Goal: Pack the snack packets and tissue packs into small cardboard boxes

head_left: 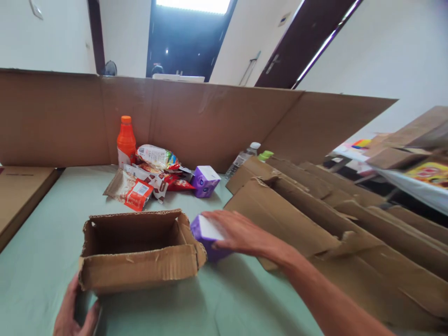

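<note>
My right hand (236,228) is closed over a purple box with a white top (209,252), thumb on the near side. This box stands against the right end of an open-topped cardboard box (140,270) with ragged edges, whose visible inside is dark and shows no contents. My left hand (75,310) is at the near left corner of the cardboard box, thumb and forefinger apart; whether it touches the corner is hard to tell. A second purple box (206,182) stands farther back, beside several snack packets (150,179).
An orange bottle (126,142) stands before the tall cardboard wall (210,116). Cardboard boxes with dividers (297,219) fill the right side; a clear bottle (243,161) and a green-capped one (265,155) lean behind them. Flat cardboard (21,196) lies at left.
</note>
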`<move>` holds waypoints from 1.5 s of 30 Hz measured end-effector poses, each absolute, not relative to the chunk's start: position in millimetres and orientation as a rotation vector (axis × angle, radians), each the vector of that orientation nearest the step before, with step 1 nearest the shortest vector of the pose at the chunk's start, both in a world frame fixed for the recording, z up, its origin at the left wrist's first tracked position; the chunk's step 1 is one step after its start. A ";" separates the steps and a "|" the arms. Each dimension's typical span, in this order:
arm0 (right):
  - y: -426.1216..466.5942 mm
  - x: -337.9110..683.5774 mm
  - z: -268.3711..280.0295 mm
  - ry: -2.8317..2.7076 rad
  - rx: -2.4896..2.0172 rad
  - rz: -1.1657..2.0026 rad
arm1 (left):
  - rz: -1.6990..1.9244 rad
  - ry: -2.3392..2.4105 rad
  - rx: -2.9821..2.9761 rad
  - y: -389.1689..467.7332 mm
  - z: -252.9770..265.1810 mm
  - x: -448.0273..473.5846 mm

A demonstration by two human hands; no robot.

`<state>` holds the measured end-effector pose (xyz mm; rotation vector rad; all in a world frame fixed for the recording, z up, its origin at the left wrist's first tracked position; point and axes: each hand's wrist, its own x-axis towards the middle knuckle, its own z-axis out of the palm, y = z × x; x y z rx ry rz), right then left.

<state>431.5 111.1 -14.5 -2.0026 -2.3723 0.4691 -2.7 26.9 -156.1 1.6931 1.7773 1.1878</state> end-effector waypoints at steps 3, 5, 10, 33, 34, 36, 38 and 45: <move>77.2 436.2 -17.2 -2.407 -2.021 0.526 | 1.312 1.689 1.802 23.0 -130.0 -4.4; 69.8 433.1 -22.3 -2.405 -2.009 0.489 | 1.471 1.540 2.012 23.9 -101.5 -3.0; 77.1 424.8 -31.5 -2.372 -1.967 0.430 | 1.371 1.225 2.710 51.2 -13.3 15.7; 109.0 230.9 73.2 -3.029 -0.931 0.194 | 1.493 1.079 2.703 23.7 -27.3 30.5; 112.2 222.9 69.6 -3.021 -0.985 0.202 | 1.493 1.070 2.701 24.0 -28.2 30.3; 115.6 208.8 63.2 -2.947 -1.182 0.225 | 1.495 1.065 2.686 24.6 -30.8 29.9; 117.9 197.3 55.7 -2.903 -1.314 0.233 | 1.503 1.052 2.665 25.7 -33.6 30.0; 128.5 179.7 24.9 -3.012 -1.222 0.251 | 1.526 1.039 2.645 29.9 -38.3 32.8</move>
